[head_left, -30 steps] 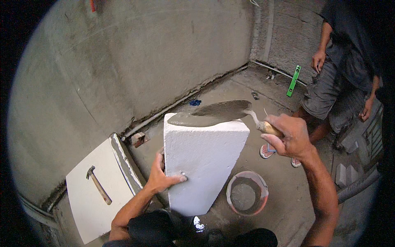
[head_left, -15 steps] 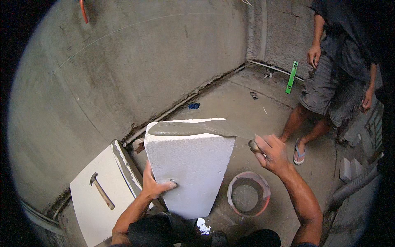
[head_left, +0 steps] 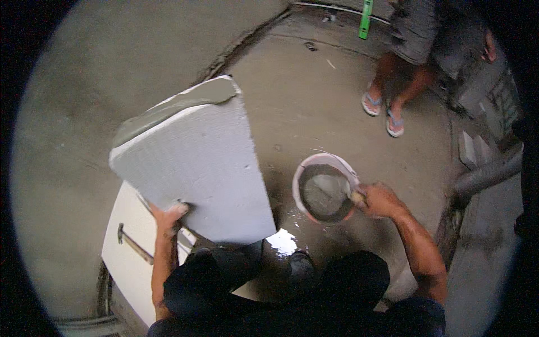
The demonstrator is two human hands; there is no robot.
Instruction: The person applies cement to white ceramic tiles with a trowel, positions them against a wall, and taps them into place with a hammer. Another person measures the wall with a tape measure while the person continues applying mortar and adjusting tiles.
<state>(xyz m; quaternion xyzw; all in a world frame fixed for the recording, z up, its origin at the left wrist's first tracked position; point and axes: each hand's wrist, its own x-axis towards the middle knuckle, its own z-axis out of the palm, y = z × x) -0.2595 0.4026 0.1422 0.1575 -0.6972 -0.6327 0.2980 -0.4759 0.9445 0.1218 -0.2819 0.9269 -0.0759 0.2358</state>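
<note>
My left hand (head_left: 168,218) grips the lower left side of a large white block (head_left: 202,168), thumb on its face and fingers hidden behind. The block stands tilted in front of my knees, and a band of grey wet mortar (head_left: 179,106) coats its upper edge. On the right, my right hand (head_left: 382,200) is closed round the handle of a trowel (head_left: 355,194). Its blade reaches into a round bucket (head_left: 296,185) of grey mortar and is partly blurred there.
A claw hammer (head_left: 135,244) lies on another white block (head_left: 120,269) at my left. Ahead on the right stands a person in sandals (head_left: 395,123), near a green spirit level (head_left: 365,19) at the wall. Smaller pale blocks (head_left: 474,149) and a grey pipe (head_left: 488,168) are at the right.
My right hand has brought the trowel from the block's mortared edge down to the bucket. The block, in my left hand, now leans further left. The view has tipped downward.
</note>
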